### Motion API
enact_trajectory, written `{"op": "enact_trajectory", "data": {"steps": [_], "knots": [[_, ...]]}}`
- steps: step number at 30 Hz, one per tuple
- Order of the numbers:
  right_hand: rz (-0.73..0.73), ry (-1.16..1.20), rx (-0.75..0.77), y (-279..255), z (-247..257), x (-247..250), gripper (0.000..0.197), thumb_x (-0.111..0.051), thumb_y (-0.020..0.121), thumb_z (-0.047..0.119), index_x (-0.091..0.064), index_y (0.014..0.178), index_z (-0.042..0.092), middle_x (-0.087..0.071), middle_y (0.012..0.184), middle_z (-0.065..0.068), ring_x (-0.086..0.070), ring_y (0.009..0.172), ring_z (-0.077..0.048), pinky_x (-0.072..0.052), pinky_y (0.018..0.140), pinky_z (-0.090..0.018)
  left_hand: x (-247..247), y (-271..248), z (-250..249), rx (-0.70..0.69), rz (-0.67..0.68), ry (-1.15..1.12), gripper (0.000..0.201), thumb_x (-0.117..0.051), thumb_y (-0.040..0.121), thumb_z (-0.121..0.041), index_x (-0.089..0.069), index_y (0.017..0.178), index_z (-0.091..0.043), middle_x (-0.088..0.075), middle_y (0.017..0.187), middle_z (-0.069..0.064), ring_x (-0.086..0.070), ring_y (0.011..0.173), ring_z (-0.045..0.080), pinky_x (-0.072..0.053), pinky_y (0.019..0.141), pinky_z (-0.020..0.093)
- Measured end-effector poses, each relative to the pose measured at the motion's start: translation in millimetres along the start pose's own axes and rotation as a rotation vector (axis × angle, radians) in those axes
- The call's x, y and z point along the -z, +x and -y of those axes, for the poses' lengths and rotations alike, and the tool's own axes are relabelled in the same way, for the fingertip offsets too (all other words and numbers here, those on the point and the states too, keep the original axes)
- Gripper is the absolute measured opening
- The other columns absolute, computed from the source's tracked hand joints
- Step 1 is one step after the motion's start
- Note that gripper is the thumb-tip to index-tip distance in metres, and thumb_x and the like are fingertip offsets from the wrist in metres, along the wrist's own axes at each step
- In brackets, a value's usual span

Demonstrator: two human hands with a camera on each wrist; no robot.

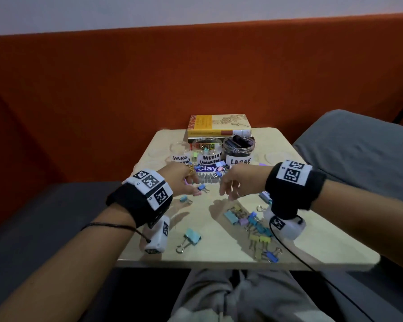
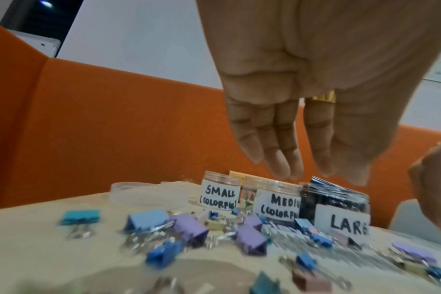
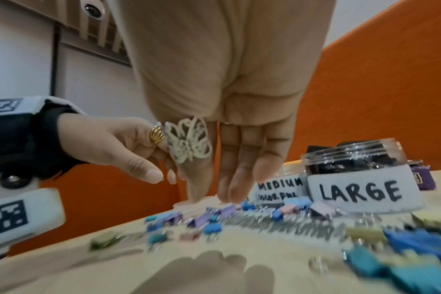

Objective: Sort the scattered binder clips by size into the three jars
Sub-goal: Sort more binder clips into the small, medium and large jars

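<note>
Three clear jars stand in a row at the back of the table: SMALL (image 1: 179,151) (image 2: 220,196), MEDIUM (image 1: 207,150) (image 2: 274,201) (image 3: 278,188) and LARGE (image 1: 239,148) (image 2: 340,210) (image 3: 360,179), which is full of black clips. Pastel binder clips lie scattered: a teal clip (image 1: 192,237) near the front, a cluster (image 1: 254,225) at the right, small ones (image 1: 201,188) (image 2: 189,228) (image 3: 212,227) in front of the jars. My left hand (image 1: 191,188) (image 2: 290,169) (image 3: 149,173) and right hand (image 1: 228,194) (image 3: 222,191) hover over the middle clips, fingers hanging straight down, both empty.
Stacked books (image 1: 219,125) lie behind the jars. Clear jar lids (image 1: 154,152) (image 2: 144,194) rest at the table's back left, and another lid (image 1: 273,156) at the back right. A purple item (image 3: 423,179) sits beside the LARGE jar. The table's front edge (image 1: 242,263) is over my lap.
</note>
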State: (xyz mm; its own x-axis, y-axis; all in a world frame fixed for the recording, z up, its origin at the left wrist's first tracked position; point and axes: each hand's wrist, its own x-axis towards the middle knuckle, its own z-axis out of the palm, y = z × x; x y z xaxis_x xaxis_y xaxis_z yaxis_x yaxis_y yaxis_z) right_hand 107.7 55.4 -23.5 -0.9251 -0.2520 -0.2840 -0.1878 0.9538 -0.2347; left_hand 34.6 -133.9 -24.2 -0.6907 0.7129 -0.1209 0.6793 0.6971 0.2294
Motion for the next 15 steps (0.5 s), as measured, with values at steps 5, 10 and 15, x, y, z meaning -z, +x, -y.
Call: {"op": "enact_trajectory", "data": {"steps": [5,10,15], "knots": [[0.072,-0.112,0.005,-7,12,-22,0.043,-0.057,0.086,0.002,-0.057,0.127,0.015,-0.061,0.122,-0.004,-0.054,0.091,-0.015,-0.038,0.073,-0.02,-25,-30,-10,0.066,0.156,0.022,0.041,-0.066,0.081,-0.047,-0.067,0.109,-0.017,-0.069,0.104,-0.001,-0.059,0.087,0.012,-0.046,0.08,0.024],[0.07,-0.11,0.028,-3,19,-31,0.039,-0.065,0.086,0.013,-0.06,0.125,0.014,-0.063,0.123,-0.006,-0.048,0.09,-0.01,-0.037,0.079,-0.02,-45,-39,-13,0.104,0.262,0.006,0.054,-0.077,0.068,-0.048,-0.061,0.108,-0.015,-0.057,0.079,-0.007,-0.055,0.076,0.012,-0.044,0.066,0.022],[0.022,-0.111,0.055,2,23,-33,0.038,-0.063,0.084,0.001,-0.064,0.12,0.013,-0.063,0.121,-0.008,-0.049,0.089,-0.011,-0.039,0.077,-0.021,-46,-34,-11,0.124,0.24,-0.021,0.038,-0.073,0.079,-0.034,-0.063,0.107,-0.011,-0.059,0.068,-0.009,-0.053,0.062,0.007,-0.042,0.058,0.02]]}}
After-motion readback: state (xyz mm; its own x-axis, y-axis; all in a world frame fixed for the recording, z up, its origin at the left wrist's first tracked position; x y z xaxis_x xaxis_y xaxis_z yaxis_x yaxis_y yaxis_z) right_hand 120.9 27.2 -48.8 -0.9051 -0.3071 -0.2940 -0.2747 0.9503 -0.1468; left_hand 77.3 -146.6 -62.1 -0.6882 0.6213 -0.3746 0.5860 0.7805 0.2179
